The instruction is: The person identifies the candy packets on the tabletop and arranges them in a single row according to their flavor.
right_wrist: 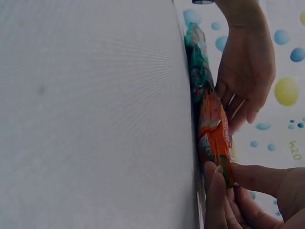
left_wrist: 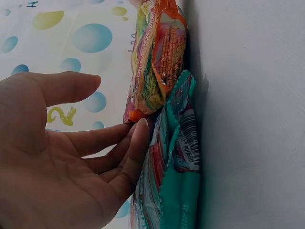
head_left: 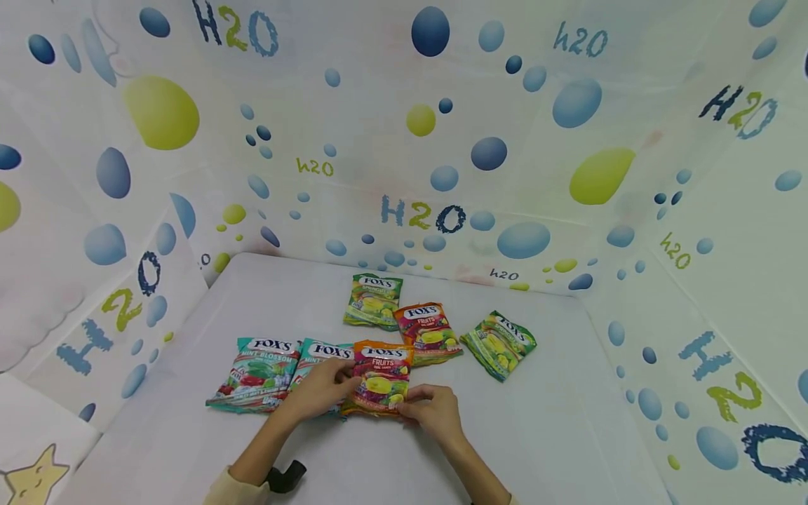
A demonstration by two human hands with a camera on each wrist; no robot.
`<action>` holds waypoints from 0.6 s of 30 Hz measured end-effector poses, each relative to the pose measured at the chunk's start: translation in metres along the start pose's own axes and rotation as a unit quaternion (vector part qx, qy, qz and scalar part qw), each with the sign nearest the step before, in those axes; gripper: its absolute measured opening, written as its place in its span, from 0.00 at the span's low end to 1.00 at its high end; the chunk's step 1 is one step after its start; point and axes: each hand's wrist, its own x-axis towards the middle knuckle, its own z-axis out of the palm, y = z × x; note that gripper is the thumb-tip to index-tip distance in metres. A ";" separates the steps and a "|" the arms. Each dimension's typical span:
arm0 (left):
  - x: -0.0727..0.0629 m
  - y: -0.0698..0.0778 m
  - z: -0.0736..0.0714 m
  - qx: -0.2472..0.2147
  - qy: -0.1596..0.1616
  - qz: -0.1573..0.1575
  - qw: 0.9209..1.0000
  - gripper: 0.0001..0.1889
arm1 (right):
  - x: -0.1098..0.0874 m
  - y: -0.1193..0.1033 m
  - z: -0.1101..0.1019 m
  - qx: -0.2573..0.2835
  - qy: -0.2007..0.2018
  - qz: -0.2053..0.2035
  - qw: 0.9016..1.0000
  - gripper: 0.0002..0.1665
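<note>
Bare surface (head_left: 543,435) spreads at four o'clock from the glossy orange Fruits packet (head_left: 381,382); a mint packet (head_left: 313,356) adjoins at nine. Right hand (head_left: 437,414) pinches the Fruits corner; left hand (head_left: 322,388), thumb wide, touches its side.

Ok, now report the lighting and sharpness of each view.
Head view: brightest, with large lettering on the held orange-and-red plastic candy packet readable; left wrist view: dimmer, though the black-and-white printed barcode on the teal plastic candy packet shows; right wrist view: dim and soft, with faint lines fanning across the flat, whitish tabletop.
</note>
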 end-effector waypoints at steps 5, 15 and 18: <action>0.002 0.000 0.002 0.012 0.001 0.003 1.000 0.27 | 0.001 0.003 -0.001 -0.003 0.000 0.000 1.000 0.11; 0.004 0.000 0.009 0.073 0.005 0.014 0.997 0.29 | 0.004 0.006 -0.005 0.016 -0.031 0.030 0.999 0.13; 0.004 -0.001 0.010 0.086 0.004 0.014 0.996 0.31 | 0.004 0.006 -0.006 0.002 -0.040 0.037 0.999 0.13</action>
